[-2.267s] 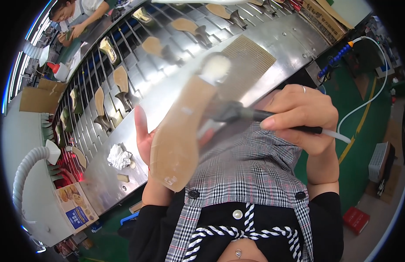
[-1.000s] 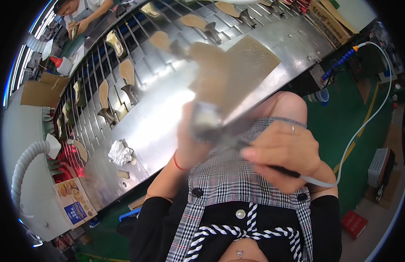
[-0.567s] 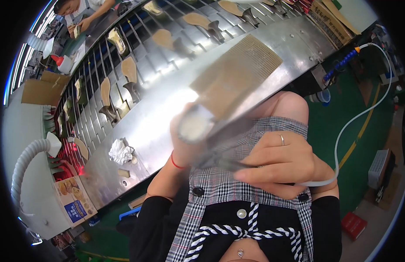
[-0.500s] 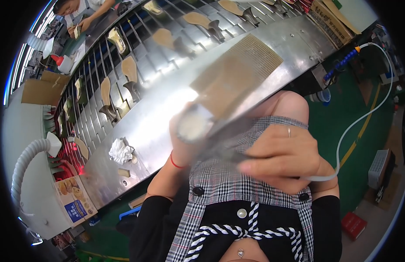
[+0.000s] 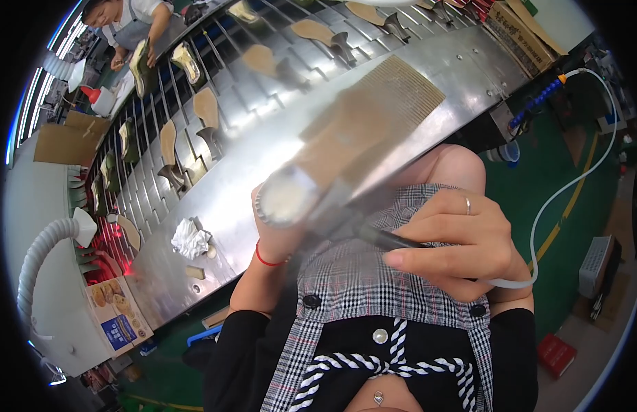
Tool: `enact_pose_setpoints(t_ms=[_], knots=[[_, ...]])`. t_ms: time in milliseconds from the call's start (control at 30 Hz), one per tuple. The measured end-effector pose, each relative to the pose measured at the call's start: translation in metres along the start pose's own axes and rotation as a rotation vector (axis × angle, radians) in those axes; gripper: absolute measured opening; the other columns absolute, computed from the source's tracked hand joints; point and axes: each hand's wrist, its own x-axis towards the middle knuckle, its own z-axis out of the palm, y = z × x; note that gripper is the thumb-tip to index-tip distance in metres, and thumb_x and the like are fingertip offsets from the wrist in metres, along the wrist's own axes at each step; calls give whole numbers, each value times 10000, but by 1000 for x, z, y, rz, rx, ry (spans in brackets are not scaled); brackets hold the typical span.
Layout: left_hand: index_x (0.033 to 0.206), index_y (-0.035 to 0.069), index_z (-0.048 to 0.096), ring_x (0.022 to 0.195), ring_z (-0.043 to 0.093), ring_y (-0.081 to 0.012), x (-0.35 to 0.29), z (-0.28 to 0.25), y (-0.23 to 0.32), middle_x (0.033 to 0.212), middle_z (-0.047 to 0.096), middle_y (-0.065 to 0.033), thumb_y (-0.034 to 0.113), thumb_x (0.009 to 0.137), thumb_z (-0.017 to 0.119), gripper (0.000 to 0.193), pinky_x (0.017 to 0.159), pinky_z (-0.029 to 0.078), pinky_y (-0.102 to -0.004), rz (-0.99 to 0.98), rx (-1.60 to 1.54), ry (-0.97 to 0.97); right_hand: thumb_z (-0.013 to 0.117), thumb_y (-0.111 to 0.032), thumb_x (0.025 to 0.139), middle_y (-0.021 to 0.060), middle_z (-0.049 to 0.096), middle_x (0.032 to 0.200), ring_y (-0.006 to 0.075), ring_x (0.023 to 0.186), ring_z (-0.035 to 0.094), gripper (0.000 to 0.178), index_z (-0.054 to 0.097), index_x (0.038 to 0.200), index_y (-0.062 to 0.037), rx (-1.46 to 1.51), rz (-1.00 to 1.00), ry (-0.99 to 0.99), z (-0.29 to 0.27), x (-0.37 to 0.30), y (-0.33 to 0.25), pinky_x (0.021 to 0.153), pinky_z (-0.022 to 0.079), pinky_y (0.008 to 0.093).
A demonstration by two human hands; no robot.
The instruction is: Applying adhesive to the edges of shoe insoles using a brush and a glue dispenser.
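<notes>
My right hand (image 5: 462, 247) is closed round a slim dark-handled tool (image 5: 390, 238), its tip pointing left. A white hose (image 5: 514, 283) comes out behind this hand. At the near edge of the metal bench, my left hand (image 5: 265, 230) is curled round a round pale thing with a ridged rim (image 5: 287, 198). A blurred patch covers this hand's fingers and the tool's tip, so I cannot tell whether they touch. Beyond the left hand, a tan sole-shaped piece (image 5: 349, 127) shows hazily by a ribbed cardboard sheet (image 5: 404, 86).
Several tan soles with dark heels (image 5: 168, 147) and olive shoe-shaped pieces (image 5: 188, 63) lie on the slatted metal conveyor (image 5: 229, 103). Crumpled white paper (image 5: 190, 237) sits on the bench. Across it a co-worker (image 5: 136, 24) touches another olive piece (image 5: 142, 69). The hose loops right.
My left hand and the round pale thing have shifted a little left. My right hand has moved slightly right, with more of the tool showing. The co-worker's hand now reaches an olive piece at the conveyor.
</notes>
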Motion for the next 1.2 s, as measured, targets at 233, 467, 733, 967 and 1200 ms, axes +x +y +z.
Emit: enact_pose_setpoints(t_ms=[233, 467, 733, 967, 1200], knots=[[1029, -18, 676, 752, 657, -201, -6, -3, 1, 854, 684, -81, 50, 751, 730, 292, 727, 531, -323, -10, -168, 104, 713, 29, 649, 108, 679, 898, 251, 721, 641, 397, 720, 1044, -13, 20, 31, 21, -2, -3, -3, 627, 522, 325], [1365, -22, 468, 1232, 572, -258, -15, -33, -33, 1320, 583, -135, -190, 787, 660, 632, 1040, 484, -420, 258, -241, -180, 733, 49, 664, 115, 694, 890, 266, 722, 647, 403, 716, 1059, -25, -70, 102, 87, -5, -2, -3, 627, 520, 331], [1353, -25, 481, 1192, 595, -297, -16, -30, -18, 1310, 574, -150, -61, 825, 680, 565, 982, 517, -397, 75, -648, -63, 731, 63, 684, 146, 696, 863, 263, 712, 654, 352, 720, 1034, 22, 70, 95, 178, 2, -9, 12, 621, 507, 331], [1366, -37, 466, 1157, 611, -301, -17, -36, -33, 1277, 586, -142, -48, 830, 685, 579, 938, 532, -380, 76, -589, 7, 714, 71, 662, 167, 702, 843, 247, 700, 643, 348, 717, 1010, 77, 162, -15, 250, 5, -14, 26, 623, 484, 305], [1390, -31, 459, 1244, 558, -303, -25, -37, -40, 1349, 559, -155, -61, 825, 686, 609, 1040, 464, -411, 31, -630, -41, 730, 81, 658, 162, 697, 865, 241, 730, 646, 373, 718, 1029, 50, 268, 13, 194, 12, -7, 11, 617, 483, 304]])
